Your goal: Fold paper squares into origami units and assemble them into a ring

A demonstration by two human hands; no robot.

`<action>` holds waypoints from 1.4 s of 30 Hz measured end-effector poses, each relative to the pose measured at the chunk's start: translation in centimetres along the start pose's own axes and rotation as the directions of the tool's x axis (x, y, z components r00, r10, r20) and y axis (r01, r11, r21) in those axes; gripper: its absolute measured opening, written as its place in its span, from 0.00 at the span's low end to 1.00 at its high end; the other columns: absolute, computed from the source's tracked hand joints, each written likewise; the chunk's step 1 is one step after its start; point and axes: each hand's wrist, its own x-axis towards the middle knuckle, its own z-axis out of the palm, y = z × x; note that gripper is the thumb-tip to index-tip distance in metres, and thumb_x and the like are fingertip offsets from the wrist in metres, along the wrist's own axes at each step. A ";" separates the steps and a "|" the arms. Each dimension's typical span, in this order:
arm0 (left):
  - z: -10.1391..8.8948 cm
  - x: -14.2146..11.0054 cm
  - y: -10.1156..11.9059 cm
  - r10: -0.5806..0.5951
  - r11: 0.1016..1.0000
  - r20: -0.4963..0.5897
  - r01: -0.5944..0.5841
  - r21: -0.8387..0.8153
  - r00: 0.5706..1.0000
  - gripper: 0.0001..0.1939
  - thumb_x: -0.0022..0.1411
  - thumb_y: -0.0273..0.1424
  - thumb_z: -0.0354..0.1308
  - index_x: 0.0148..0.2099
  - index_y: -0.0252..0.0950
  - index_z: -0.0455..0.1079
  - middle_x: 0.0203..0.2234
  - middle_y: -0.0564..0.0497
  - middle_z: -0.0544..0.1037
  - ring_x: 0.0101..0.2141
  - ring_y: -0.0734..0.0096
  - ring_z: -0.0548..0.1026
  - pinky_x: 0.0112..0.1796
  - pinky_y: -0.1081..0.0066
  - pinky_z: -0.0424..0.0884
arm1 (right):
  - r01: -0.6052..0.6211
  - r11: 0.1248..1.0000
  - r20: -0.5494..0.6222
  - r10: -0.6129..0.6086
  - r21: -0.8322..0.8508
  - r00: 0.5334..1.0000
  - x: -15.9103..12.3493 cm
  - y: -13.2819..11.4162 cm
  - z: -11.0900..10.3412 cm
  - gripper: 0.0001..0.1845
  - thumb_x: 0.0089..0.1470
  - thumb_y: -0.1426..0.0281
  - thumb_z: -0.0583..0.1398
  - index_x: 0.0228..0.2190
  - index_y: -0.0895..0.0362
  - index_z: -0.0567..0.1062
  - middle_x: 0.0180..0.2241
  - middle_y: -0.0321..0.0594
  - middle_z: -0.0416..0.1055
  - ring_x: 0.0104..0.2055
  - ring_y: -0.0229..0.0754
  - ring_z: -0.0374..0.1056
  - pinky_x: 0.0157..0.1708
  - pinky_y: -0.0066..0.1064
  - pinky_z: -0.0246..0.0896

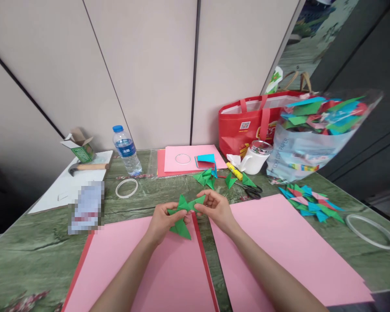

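Note:
Between my hands is a folded green paper piece [181,228] with several pointed tips, held above the gap between two stacks of pink paper. My left hand [163,222] pinches its left part, thumb on top. With thumb and fingers, my right hand [215,208] grips the tip on the right side. Just beyond lie more folded green pieces [205,178], a loose green piece [230,181] and black-handled scissors [254,190]. The left pink paper [130,264] has a red sheet under it; the right pink paper [279,242] lies under my right forearm.
At the back stand a water bottle [127,151], a white mug [256,158], a red bag [240,125] and a clear bag of folded paper [299,151]. A yellow glue stick [234,170], a hammer [91,167], tape rings [126,188] and a folded-paper pile [312,203] lie around.

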 end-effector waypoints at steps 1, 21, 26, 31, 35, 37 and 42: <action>0.0 0.0 -0.1 -0.001 1.000 0.004 0.001 0.015 1.000 0.15 0.47 0.39 0.59 0.31 0.31 0.73 0.21 0.46 0.78 0.23 0.68 0.73 0.19 0.77 0.59 | -0.001 1.000 -0.008 0.001 0.002 1.000 -0.1 0.1 0.2 0.16 0.38 0.65 0.65 0.31 0.56 0.69 0.18 0.27 0.55 0.19 0.32 0.57 0.21 0.28 0.66; -0.2 0.3 -1.0 0.014 0.995 0.111 -0.025 0.099 0.994 0.13 0.47 0.38 0.59 0.27 0.31 0.73 0.18 0.47 0.77 0.18 0.72 0.70 0.17 0.78 0.56 | -0.164 0.986 0.114 0.166 -0.026 0.980 0.1 0.1 -0.3 0.16 0.31 0.64 0.67 0.25 0.58 0.73 0.14 0.28 0.63 0.17 0.33 0.62 0.18 0.28 0.66; -0.6 0.2 -0.7 -0.089 0.991 0.094 0.079 0.107 0.992 0.15 0.44 0.38 0.61 0.29 0.30 0.73 0.17 0.47 0.76 0.14 0.76 0.66 0.13 0.79 0.48 | -0.156 0.987 0.061 0.157 -0.025 0.986 -0.1 0.1 0.1 0.15 0.32 0.65 0.67 0.26 0.58 0.74 0.12 0.27 0.62 0.15 0.32 0.61 0.18 0.27 0.66; -1.2 0.2 -0.6 -0.113 0.987 0.119 0.098 0.126 0.986 0.14 0.43 0.38 0.63 0.28 0.30 0.73 0.17 0.47 0.76 0.14 0.75 0.67 0.13 0.80 0.49 | -0.143 0.988 0.089 0.147 -0.048 0.985 -0.4 0.7 0.8 0.14 0.34 0.64 0.66 0.26 0.58 0.74 0.13 0.28 0.63 0.16 0.33 0.62 0.16 0.26 0.63; -0.8 0.4 -1.1 -0.135 0.991 0.090 0.136 -0.003 0.987 0.15 0.43 0.37 0.63 0.30 0.30 0.73 0.18 0.46 0.77 0.19 0.68 0.72 0.17 0.77 0.59 | -0.119 0.993 0.026 0.120 -0.024 0.992 -0.4 0.9 0.9 0.16 0.34 0.64 0.66 0.29 0.57 0.74 0.13 0.26 0.60 0.15 0.33 0.61 0.15 0.25 0.61; -0.7 0.5 -1.3 -0.137 0.990 0.072 0.139 -0.016 0.988 0.15 0.43 0.38 0.63 0.30 0.30 0.72 0.18 0.45 0.77 0.19 0.68 0.72 0.16 0.77 0.59 | -0.116 0.993 0.007 0.116 -0.011 0.993 -0.4 0.9 0.9 0.16 0.34 0.64 0.66 0.29 0.57 0.74 0.13 0.26 0.60 0.14 0.32 0.61 0.14 0.25 0.61; -0.7 0.1 -1.0 -0.094 0.994 0.165 0.085 0.063 0.982 0.12 0.44 0.36 0.62 0.26 0.31 0.72 0.16 0.48 0.76 0.15 0.75 0.68 0.13 0.80 0.51 | -0.202 0.979 0.174 0.205 -0.035 0.963 -0.2 0.5 -0.1 0.16 0.34 0.64 0.67 0.28 0.59 0.74 0.16 0.30 0.67 0.15 0.32 0.64 0.14 0.23 0.59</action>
